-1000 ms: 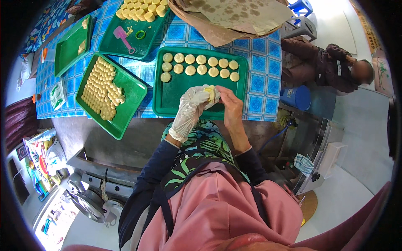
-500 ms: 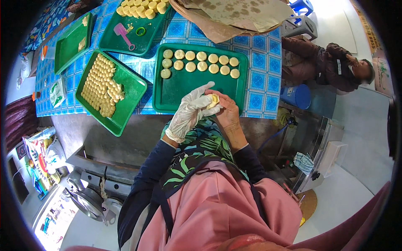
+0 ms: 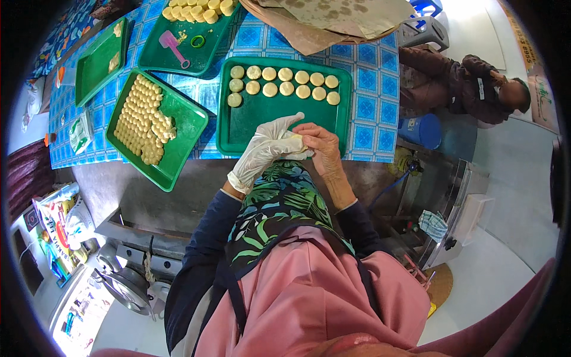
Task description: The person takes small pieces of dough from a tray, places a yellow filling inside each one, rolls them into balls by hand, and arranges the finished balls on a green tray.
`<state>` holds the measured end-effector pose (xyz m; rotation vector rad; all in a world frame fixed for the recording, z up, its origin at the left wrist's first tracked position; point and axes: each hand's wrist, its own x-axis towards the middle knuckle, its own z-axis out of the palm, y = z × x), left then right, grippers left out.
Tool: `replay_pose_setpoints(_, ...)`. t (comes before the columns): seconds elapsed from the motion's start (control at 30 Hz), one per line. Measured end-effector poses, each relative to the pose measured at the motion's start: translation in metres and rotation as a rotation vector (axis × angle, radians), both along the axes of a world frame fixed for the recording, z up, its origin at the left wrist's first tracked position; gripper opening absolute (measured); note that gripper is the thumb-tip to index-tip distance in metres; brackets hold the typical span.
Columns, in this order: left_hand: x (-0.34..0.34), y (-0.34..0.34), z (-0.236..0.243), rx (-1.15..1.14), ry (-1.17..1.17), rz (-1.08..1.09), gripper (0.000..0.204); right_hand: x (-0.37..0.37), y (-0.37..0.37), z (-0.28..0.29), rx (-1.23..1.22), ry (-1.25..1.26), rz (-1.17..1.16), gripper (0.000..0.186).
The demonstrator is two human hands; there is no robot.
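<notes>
My left hand (image 3: 266, 149), in a clear plastic glove, holds a small yellow dough piece (image 3: 295, 136), mostly hidden by fingers. My bare right hand (image 3: 323, 149) has its fingers closed on the same piece, touching the glove. Both hands are over the near edge of a green tray (image 3: 341, 128), which holds rows of flat round pale pieces (image 3: 285, 88). To its left, another green tray (image 3: 184, 140) holds several small pale dough balls (image 3: 138, 113).
Beyond are a tray of thick yellow discs (image 3: 193, 11) with a pink scoop (image 3: 172, 47) and green ring (image 3: 198, 41), a narrow tray (image 3: 98, 65), and a paper-lined round basket (image 3: 333, 21). A person (image 3: 485, 89) in dark clothes is at the right, near a blue bucket (image 3: 419, 132).
My hands have drawn slightly left and toward the table edge. My right fingers have curled onto the dough piece, which is now more covered than before.
</notes>
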<state>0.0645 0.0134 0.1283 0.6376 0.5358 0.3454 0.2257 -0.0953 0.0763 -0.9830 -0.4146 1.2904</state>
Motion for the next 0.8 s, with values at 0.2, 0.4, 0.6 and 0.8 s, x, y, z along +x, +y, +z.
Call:
replay_pose_setpoints(0.2,0.001,-0.004,-0.011,0.052,-0.02,0.132,0.064,-0.002,0.002,0.011,0.185,-1.024,-0.13,0.033)
replay_pose_setpoints(0.4,0.007,-0.011,-0.01,-0.207,-0.012,0.199,0.052,-0.006,0.002,0.02,0.172,-1.131,-0.093,0.051)
replay_pose_setpoints(0.6,0.014,-0.01,-0.011,-0.113,0.031,0.244,0.048,-0.042,0.0,0.012,-0.02,-1.166,-0.228,0.064)
replay_pose_setpoints(0.8,0.014,-0.018,-0.016,-0.181,-0.05,0.298,0.04,-0.045,0.006,0.008,-0.029,-1.406,-0.25,0.065)
